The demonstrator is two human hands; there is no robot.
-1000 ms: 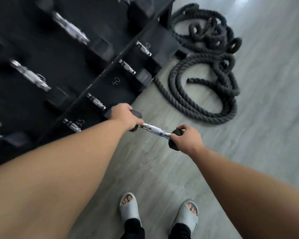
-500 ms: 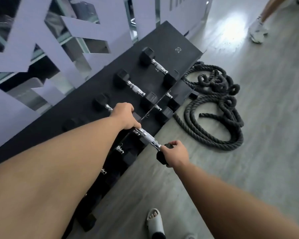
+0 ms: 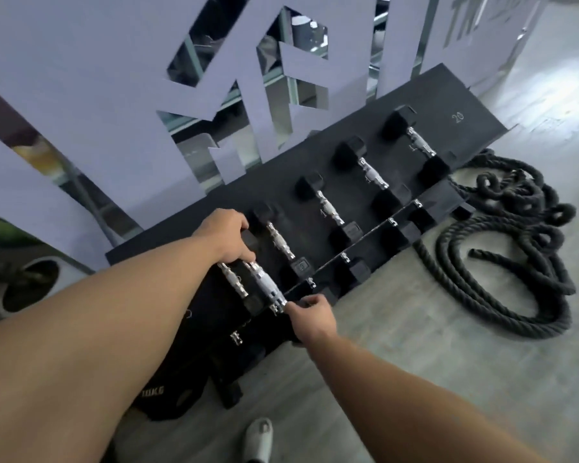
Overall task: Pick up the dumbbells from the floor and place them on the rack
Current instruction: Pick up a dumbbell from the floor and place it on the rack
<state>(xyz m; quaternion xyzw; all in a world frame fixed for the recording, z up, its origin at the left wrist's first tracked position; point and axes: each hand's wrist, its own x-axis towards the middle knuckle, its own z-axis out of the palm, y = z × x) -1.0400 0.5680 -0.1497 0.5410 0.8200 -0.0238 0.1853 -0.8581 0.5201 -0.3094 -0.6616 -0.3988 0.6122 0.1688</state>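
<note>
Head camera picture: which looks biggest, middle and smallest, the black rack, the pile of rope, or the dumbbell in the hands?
1. Black rack, biggest.
2. Rope pile, middle.
3. Held dumbbell, smallest, though it is nearer the camera.

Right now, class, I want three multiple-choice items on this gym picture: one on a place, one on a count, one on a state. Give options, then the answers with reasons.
1. Where does the coiled rope lie?
A. On the floor beside the rack's right end
B. On the top shelf
C. Over an arm

2. How many hands hold the dumbbell being placed?
A. None
B. One
C. Two

3. How does that dumbbell sit?
A. Flat on the floor
B. Gripped at both ends over the rack
C. Hanging on the rope

Answers: 1 A, the coils rest on grey flooring; 2 C, the left hand and right hand each grip an end; 3 B, its handle spans between them above the shelf.
</note>
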